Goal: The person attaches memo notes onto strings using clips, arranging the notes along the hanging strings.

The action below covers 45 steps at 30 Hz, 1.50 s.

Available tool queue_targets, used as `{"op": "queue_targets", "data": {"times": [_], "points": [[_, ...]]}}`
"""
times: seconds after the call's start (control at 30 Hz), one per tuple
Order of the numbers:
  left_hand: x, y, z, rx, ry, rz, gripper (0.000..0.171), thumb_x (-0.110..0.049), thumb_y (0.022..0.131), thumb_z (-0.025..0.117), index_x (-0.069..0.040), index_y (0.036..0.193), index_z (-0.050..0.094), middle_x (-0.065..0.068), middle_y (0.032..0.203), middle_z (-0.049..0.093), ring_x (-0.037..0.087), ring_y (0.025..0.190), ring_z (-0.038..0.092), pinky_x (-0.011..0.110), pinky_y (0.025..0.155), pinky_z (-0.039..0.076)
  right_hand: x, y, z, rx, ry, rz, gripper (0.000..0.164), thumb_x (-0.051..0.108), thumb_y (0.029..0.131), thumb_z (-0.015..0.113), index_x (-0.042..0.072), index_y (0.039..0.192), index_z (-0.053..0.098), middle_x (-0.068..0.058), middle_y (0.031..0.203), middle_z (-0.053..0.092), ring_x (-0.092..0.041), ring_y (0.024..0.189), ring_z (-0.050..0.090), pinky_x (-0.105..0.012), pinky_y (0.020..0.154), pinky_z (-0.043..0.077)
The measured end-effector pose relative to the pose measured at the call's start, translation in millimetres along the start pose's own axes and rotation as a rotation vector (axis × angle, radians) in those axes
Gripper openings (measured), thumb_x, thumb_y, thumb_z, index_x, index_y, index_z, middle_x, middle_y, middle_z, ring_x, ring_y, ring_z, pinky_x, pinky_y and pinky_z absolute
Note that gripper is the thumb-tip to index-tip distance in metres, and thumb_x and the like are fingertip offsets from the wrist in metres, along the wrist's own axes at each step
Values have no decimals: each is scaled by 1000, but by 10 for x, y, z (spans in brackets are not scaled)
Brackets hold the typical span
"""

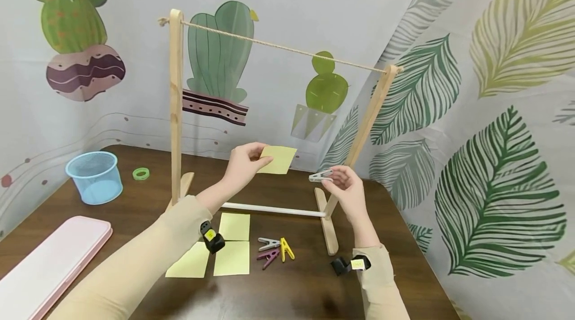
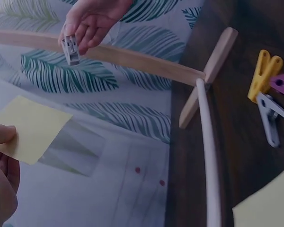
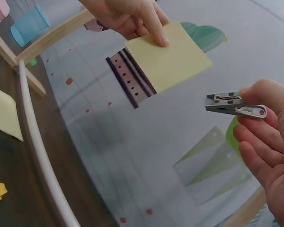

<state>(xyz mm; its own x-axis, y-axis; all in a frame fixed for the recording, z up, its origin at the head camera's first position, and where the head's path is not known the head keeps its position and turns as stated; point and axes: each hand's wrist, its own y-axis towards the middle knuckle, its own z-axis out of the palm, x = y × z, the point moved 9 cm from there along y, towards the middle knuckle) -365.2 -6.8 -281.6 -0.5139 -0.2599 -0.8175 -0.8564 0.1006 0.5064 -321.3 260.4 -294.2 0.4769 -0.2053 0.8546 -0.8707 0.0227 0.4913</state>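
My left hand (image 1: 244,165) pinches a yellow sticky note (image 1: 279,159) by its left edge, above the table and below the rope (image 1: 278,46). In the right wrist view the note (image 3: 173,59) is flat, with the thumb across its face. To its right, my right hand (image 1: 348,191) holds a grey clothespin (image 1: 320,176) between thumb and fingers; the left wrist view shows the clothespin (image 2: 71,49) end-on. Note and clothespin are apart. The rope runs between two wooden posts (image 1: 176,105). Below lie several sticky notes (image 1: 231,258) and a grey, a purple and a yellow clothespin (image 1: 286,249).
A white bar (image 1: 274,209) joins the wooden feet (image 1: 330,230) of the stand. At the left are a blue mesh basket (image 1: 94,180), a green tape roll (image 1: 141,173) and a pink-edged white case (image 1: 54,265). A patterned cloth hangs behind the brown table (image 1: 314,280).
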Motion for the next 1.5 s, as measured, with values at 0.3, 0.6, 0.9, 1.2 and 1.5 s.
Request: {"op": "queue_targets", "data": {"times": [0.3,0.6,0.9,1.2,1.5], "points": [[-389,305,224,27,-100,12,29,-13,88,73,4,111,71,19,102,74,28,90,71,22,71,52,631,267,-274,-13,120,-177,43,-20,79,62,14,105,64,10,92,70,-4,84,64,-18,80,53],[-864,642,310,49,-159,70,29,-14,90,72,0,115,70,17,106,73,26,94,71,24,74,51,1523,703,-499,35,139,-379,34,-13,86,62,10,109,66,2,98,71,-9,89,64,-19,79,52],[-1094,858,420,39,-283,30,32,-12,86,75,3,115,70,19,107,72,26,100,70,28,84,55,2174,1036,-663,-36,142,-451,29,-14,84,65,4,107,69,-5,98,69,-13,86,64,-20,79,52],[-1315,1078,531,7,-318,43,33,-10,86,76,3,115,70,19,107,72,25,99,70,24,81,55,2302,1458,-716,-126,147,-264,24,-8,82,72,2,104,71,-3,94,67,-12,87,64,-16,80,51],[-1409,1142,634,-15,-317,43,34,-12,85,77,1,115,70,17,105,74,21,97,71,22,80,55,2360,1628,-722,-116,16,-201,16,-3,81,76,6,93,75,3,80,71,-8,78,65,-14,77,50]]}}
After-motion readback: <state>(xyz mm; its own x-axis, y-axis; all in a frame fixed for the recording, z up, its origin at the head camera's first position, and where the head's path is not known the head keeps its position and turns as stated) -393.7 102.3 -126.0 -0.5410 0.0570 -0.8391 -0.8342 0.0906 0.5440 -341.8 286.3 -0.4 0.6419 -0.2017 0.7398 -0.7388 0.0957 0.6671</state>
